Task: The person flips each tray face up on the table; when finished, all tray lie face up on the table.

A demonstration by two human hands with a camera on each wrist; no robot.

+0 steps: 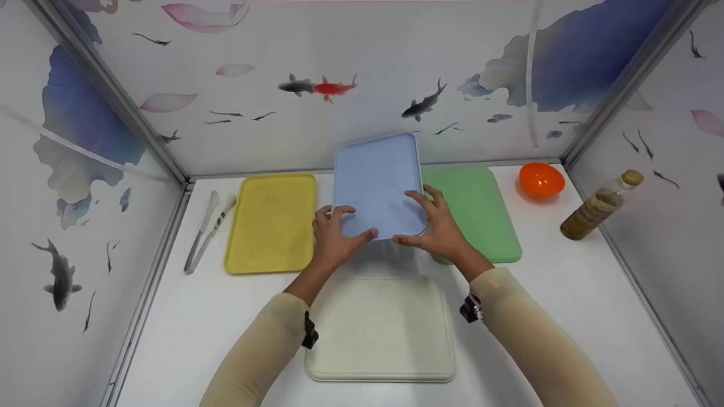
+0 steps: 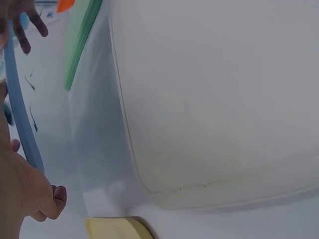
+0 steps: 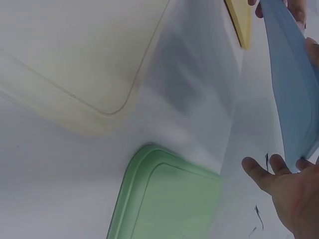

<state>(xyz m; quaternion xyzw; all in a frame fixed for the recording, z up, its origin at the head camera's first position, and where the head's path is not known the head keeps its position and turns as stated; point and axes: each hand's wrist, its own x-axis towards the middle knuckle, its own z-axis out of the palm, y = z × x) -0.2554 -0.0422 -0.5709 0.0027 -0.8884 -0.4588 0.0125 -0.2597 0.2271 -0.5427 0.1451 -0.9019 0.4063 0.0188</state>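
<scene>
A light blue rectangular tray (image 1: 376, 175) is held up off the table, tilted with its far end raised towards the back wall. My left hand (image 1: 335, 240) grips it at the lower left, thumb on the near edge and fingers along the side. At the lower right corner, my right hand (image 1: 444, 230) holds it between thumb and fingers. The right wrist view shows the tray's underside (image 3: 291, 84) and the right hand (image 3: 294, 194) at its edge. Below lies a cream tray (image 1: 382, 333) on the table, nearer the body.
A yellow tray (image 1: 271, 226) lies left, with metal tongs (image 1: 206, 234) beside it. On the right is a green tray (image 1: 481, 220), partly behind my right hand. An orange bowl (image 1: 541, 181) and a bottle of brown liquid (image 1: 594, 212) stand farther right. Printed walls enclose the table.
</scene>
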